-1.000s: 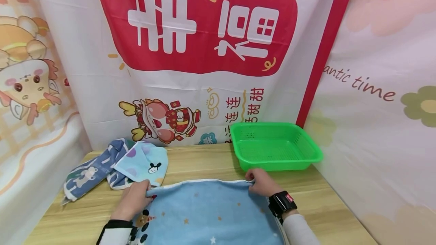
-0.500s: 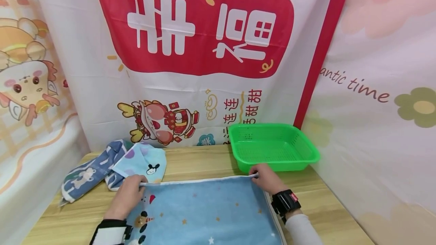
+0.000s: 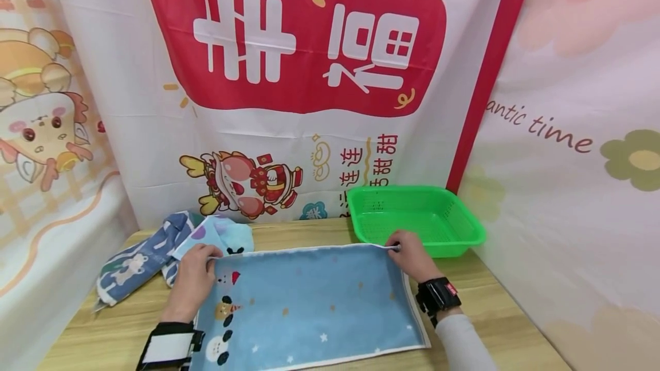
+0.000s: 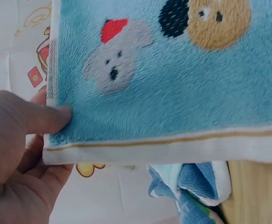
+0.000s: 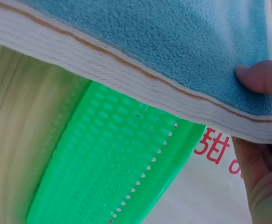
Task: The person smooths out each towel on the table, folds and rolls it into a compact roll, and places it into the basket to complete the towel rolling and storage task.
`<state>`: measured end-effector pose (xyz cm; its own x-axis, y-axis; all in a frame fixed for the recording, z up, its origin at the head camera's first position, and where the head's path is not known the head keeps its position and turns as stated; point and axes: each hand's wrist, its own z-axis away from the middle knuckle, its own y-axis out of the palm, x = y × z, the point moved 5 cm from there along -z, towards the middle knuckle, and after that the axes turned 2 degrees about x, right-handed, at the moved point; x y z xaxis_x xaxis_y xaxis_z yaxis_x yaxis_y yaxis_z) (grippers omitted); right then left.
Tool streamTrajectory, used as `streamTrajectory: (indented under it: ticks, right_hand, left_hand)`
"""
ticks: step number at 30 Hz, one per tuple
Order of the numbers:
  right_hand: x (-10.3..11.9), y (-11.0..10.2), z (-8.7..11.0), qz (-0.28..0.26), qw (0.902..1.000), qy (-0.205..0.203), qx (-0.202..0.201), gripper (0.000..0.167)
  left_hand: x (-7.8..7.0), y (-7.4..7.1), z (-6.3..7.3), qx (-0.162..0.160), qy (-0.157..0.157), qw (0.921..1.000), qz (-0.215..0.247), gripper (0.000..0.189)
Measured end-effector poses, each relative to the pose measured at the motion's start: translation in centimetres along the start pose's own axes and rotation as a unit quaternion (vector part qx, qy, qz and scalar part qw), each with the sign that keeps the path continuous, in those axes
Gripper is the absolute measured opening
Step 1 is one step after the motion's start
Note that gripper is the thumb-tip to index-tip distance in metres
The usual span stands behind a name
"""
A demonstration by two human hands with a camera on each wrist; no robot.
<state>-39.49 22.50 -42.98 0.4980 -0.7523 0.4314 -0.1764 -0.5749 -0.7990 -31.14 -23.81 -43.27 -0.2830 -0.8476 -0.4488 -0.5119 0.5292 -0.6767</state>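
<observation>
A light blue towel (image 3: 309, 302) with a white border, small stars and animal faces down its left side is stretched between both hands. My left hand (image 3: 195, 279) pinches its far left corner; in the left wrist view the thumb (image 4: 52, 119) lies on the blue pile with the fingers behind. At the far right corner, my right hand (image 3: 414, 257) pinches the border, its thumb (image 5: 262, 80) on the towel's face. The towel's far edge is raised and nearly straight, and its near edge shows low in the head view.
A green plastic basket (image 3: 412, 249) stands at the back right, just beyond my right hand. Crumpled dark blue and pale blue towels (image 3: 136, 268) lie at the back left. Printed cloth (image 3: 289, 125) hangs behind the wooden table (image 3: 490, 314).
Both hands have lifted the towel's far edge upward and away, pulling it taut. The near edge has come into view, and the left hand now overlaps the pale blue towel.
</observation>
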Motion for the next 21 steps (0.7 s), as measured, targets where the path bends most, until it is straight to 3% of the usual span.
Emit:
streamTrajectory:
  ticks: [6, 11, 15, 21]
  right_hand:
    - [0.2, -1.9, -0.2, -0.007, 0.9989, -0.017, -0.044, 0.018]
    - [0.7, -2.8, 0.5, 0.006, 0.9975, -0.036, -0.06, 0.021]
    - [1.1, -3.1, 1.2, 0.011, 0.9985, -0.042, -0.035, 0.021]
    - [1.2, -3.2, 2.3, 0.004, 0.9996, -0.014, 0.026, 0.025]
  left_hand:
    - [-0.8, -0.4, -0.3, -0.04, -0.003, 0.9992, 0.003, 0.025]
    - [-1.4, -0.5, 0.4, -0.051, -0.01, 0.9986, -0.004, 0.018]
    - [-1.8, -0.4, 1.5, -0.036, -0.028, 0.9989, -0.014, 0.012]
    - [-2.4, -0.3, 3.2, 0.004, -0.043, 0.9987, -0.028, 0.013]
